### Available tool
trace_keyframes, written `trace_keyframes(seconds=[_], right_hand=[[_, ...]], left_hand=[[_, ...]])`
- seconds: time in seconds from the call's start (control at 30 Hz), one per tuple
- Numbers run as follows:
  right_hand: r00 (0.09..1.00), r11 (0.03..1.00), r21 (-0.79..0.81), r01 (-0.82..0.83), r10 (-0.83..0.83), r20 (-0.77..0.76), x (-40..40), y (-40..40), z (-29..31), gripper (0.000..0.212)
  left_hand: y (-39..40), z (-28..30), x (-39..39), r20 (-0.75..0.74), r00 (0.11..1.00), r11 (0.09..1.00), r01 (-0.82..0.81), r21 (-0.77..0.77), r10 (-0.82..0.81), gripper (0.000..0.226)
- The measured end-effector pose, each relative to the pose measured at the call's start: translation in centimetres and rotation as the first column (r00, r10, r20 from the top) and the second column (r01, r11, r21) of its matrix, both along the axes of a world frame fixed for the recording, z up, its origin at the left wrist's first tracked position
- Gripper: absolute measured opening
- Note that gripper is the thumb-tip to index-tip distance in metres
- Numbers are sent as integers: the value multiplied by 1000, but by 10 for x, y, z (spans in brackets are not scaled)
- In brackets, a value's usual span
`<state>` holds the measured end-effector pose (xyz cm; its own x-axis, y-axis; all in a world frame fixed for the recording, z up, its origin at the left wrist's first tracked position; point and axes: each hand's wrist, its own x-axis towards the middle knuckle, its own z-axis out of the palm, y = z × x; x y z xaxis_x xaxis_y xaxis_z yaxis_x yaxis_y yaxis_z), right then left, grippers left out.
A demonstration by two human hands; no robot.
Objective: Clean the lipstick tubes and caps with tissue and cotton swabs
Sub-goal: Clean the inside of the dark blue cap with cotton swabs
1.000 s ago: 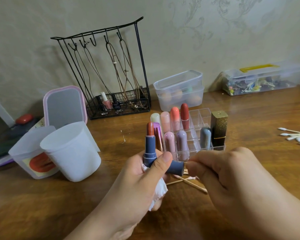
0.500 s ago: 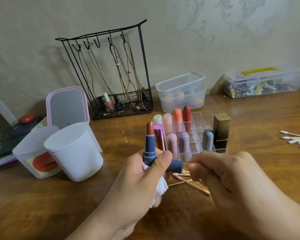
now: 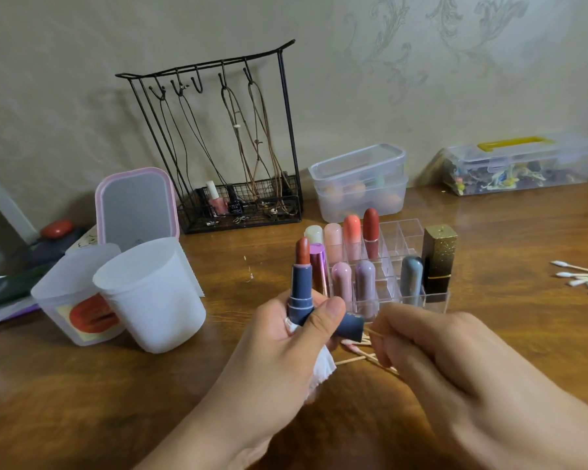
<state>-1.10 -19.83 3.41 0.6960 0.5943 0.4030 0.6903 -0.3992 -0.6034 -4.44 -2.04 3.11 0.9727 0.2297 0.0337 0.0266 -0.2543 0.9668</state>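
- Left hand (image 3: 286, 337) grips tube (image 3: 299, 286), cap (image 3: 348, 329) and tissue (image 3: 319, 371) at frame centre.
- Cap's open mouth points right (axis roughly level), toward the right hand (image 3: 431, 347) pinching a swab (image 3: 375, 335).

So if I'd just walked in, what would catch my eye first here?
Probably the open blue lipstick with its red-brown tip, held upright in the left hand along with its cap and a white tissue, while the right hand pinches a cotton swab at the cap's mouth. Just behind stands a clear organizer of pastel lipsticks, and a black wire rack of necklaces against the wall.
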Motion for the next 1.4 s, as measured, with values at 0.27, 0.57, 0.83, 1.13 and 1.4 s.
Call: trace_keyframes(seconds=[0.27,0.57,0.83,1.13,1.4], right_hand=[[997,995,-98,-31,37,61,14,-4,1,23],[985,979,-131,-153,161,55,11,-4,4,18],[992,1000,-9,-1,2,124,5,-1,0,20],[996,998,-46,53,-50,79,10,0,-5,28],[998,994,-104,-35,40,54,8,-1,-4,16]], left_hand=[[3,4,1,-21,992,956,115,-269,-125,34],[3,2,1,-11,994,981,106,-165,-109,44],[2,-1,2,-29,997,989,69,-133,-73,50],[-2,3,1,-48,988,964,132,-229,-147,48],[-2,3,1,-26,992,952,110,-285,-122,42]])
